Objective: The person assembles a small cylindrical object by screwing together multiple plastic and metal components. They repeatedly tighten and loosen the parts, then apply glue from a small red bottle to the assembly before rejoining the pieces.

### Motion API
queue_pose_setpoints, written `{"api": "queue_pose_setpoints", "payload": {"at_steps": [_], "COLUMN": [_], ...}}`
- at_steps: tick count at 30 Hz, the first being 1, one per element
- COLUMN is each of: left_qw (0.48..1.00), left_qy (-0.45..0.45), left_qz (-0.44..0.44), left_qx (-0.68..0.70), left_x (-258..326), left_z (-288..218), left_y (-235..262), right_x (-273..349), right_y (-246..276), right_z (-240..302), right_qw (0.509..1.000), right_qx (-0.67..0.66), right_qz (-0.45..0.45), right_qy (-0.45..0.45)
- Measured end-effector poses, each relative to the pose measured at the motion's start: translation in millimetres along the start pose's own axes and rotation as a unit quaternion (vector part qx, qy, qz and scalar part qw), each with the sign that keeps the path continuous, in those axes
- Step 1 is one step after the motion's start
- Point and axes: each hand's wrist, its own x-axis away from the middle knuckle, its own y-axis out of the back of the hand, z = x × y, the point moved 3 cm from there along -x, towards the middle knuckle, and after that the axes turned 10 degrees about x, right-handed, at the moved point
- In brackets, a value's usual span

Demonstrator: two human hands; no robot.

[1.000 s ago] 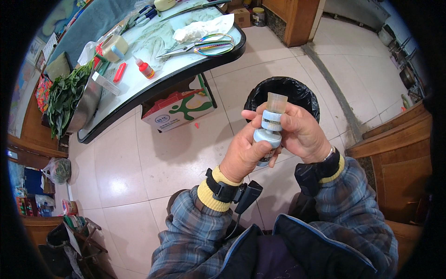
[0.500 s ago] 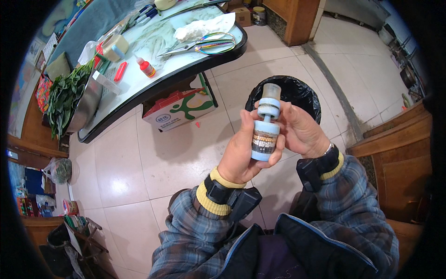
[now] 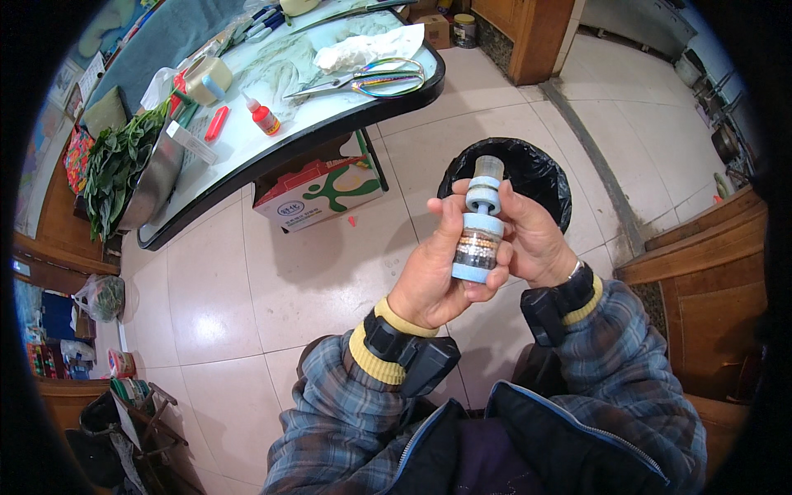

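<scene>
Head view. We hold a blue-and-clear bead cartridge (image 3: 476, 247) between both hands, in front of the torso, its clear end pointing away from us. Tan, pale and dark bead layers show through the wall. Left hand (image 3: 431, 279): curled round the cartridge body, thumb along the near-left side, fingertips emerging at the right. Right hand (image 3: 538, 239): partly curled, thumb beside the upper blue collar (image 3: 483, 198), most fingers hidden behind; we cannot tell how firmly it grips, if at all.

Step in hand, as we judge it: steadying the cartridge while the right hand attends to its neck. The next move seems to call for a firm left hold on the body and the right fingertips squared on the collar.

Surroundings: a black-lined bin (image 3: 551, 177) sits just beyond the hands, partly hidden by them; a slip could end there or on the floor (image 3: 214, 289). Ahead-left of the hands, the desk (image 3: 276, 73) carries scissors (image 3: 412, 80), a red bottle (image 3: 265, 120) and a metal basin (image 3: 161, 194) of leafy greens (image 3: 120, 169). A printed carton (image 3: 330, 196) stands beneath it. Main obstruction: our own fingers, which cover the cartridge's far side.
</scene>
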Motion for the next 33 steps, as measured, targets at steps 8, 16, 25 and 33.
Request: {"api": "queue_pose_setpoints", "payload": {"at_steps": [8, 16, 25, 33], "left_qw": [0.995, 0.984, 0.98, 0.953], "left_qy": [-0.016, -0.022, -0.012, -0.017], "left_qz": [-0.031, -0.015, 0.03, 0.03], "left_qx": [-0.094, -0.178, -0.195, -0.3], "left_x": [3, 4, 2, 3], "left_z": [-2, -1, -3, -5], "left_y": [-6, -4, 5, 5], "right_x": [8, 16, 13, 17], "right_y": [-2, -1, -5, -11], "right_z": [26, 47, 38, 34], "right_qw": [0.991, 0.95, 0.973, 0.976], "right_qx": [0.11, 0.297, 0.215, 0.189], "right_qz": [0.026, 0.039, 0.033, 0.02], "right_qy": [0.07, 0.091, 0.08, 0.102]}}
